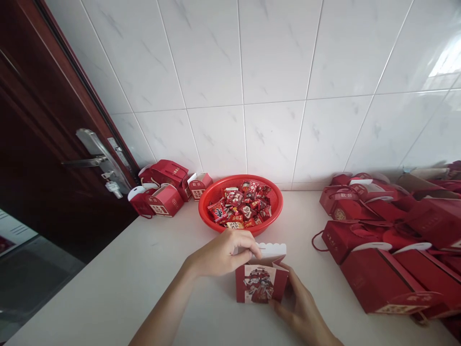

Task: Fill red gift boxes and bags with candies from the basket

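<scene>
A small red paper candy box (261,284) stands upright on the white table, its scalloped white top flap raised and its top open. Wrapped around the right side of this box is my right hand (300,307), thumb at the front and fingers at the side. My left hand (230,252) is over the box's opening at the upper left, its fingers curled and pinched together. Whatever lies between those fingertips is hidden. Just behind the left hand sits a red plastic basket (204,211) of wrapped candies (247,206).
Several red boxes (382,278) crowd the right side of the table (144,283). More red boxes (167,199) stand at the back left, beside a dark red door (39,144) with a metal handle and keys. A tiled wall (273,134) rises behind.
</scene>
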### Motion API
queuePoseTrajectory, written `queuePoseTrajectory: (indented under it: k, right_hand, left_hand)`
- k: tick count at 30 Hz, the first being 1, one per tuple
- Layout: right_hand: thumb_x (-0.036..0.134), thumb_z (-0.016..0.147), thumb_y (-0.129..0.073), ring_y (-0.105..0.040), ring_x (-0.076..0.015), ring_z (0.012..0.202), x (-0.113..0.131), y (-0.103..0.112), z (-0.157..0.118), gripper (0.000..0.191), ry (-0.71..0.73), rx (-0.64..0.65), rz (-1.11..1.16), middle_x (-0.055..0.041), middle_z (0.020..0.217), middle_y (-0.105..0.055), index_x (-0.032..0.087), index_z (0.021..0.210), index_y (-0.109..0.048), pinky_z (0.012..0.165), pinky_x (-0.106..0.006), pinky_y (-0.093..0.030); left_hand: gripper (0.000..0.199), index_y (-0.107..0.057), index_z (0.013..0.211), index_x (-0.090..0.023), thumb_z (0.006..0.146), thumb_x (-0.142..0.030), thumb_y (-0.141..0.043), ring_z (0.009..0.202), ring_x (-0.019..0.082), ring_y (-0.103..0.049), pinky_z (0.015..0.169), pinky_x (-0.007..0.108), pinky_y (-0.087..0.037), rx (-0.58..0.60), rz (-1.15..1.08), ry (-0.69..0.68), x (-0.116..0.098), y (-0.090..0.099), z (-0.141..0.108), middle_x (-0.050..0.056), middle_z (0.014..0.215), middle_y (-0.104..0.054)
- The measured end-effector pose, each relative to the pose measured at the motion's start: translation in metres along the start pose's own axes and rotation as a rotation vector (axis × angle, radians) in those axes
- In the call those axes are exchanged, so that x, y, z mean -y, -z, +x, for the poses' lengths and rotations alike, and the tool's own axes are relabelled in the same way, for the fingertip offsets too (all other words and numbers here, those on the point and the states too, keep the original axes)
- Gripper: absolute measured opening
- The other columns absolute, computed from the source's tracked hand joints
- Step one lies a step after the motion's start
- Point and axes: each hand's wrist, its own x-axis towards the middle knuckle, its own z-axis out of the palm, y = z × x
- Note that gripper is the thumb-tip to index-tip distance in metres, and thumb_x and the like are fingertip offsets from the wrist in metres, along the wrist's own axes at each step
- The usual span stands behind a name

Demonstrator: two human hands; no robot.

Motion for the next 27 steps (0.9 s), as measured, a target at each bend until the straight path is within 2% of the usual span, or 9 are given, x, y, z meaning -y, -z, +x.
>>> queuePoseTrajectory:
  k: [9, 16, 21, 27]
  right_hand:
    - [0.038, 0.079, -0.067, -0.069, -0.0265, 0.096, -0.012, -0.01, -0.003, 0.065, -0.05, -0.039, 0.047, -0.0085, 0.111, -0.072, 0.024, 0.139, -0.048, 0.087, -0.036, -0.055]
    - [0.037, 0.079, -0.065, -0.066, -0.0286, 0.111, -0.013, -0.009, -0.006, 0.062, -0.052, -0.059, 0.022, -0.0094, 0.117, -0.071, 0.024, 0.137, -0.048, 0.09, -0.036, -0.054]
    - [0.04, 0.079, -0.067, -0.068, -0.0285, 0.106, -0.011, -0.009, -0.006, 0.064, -0.051, -0.056, 0.015, -0.0084, 0.112, -0.072, 0.024, 0.138, -0.048, 0.089, -0.037, -0.055]
    - [0.041, 0.077, -0.071, -0.069, -0.0276, 0.096, -0.019, -0.008, -0.003, 0.064, -0.049, -0.065, 0.022, -0.0075, 0.105, -0.072, 0.024, 0.136, -0.051, 0.083, -0.036, -0.055]
  left_hand:
    - [0.024, -0.078, 0.105, -0.023, 0.096, -0.021, -0.056, 0.087, 0.016, -0.064, 0.077, 0.025, -0.048, 0.055, -0.062, -0.012, 0.012, 0.002, 0.0, 0.005, 0.099, -0.071]
    - [0.022, -0.079, 0.104, -0.022, 0.094, -0.019, -0.059, 0.087, 0.015, -0.065, 0.077, 0.025, -0.048, 0.041, -0.097, -0.071, 0.016, 0.001, 0.003, 0.006, 0.1, -0.073]
    - [0.021, -0.079, 0.103, -0.022, 0.095, -0.025, -0.06, 0.087, 0.016, -0.065, 0.075, 0.025, -0.048, 0.039, -0.113, -0.07, 0.019, 0.0, 0.004, 0.007, 0.1, -0.073]
    - [0.021, -0.079, 0.104, -0.025, 0.096, -0.026, -0.06, 0.092, 0.017, -0.066, 0.081, 0.027, -0.049, 0.054, -0.12, -0.08, 0.021, 0.003, 0.002, 0.007, 0.106, -0.073]
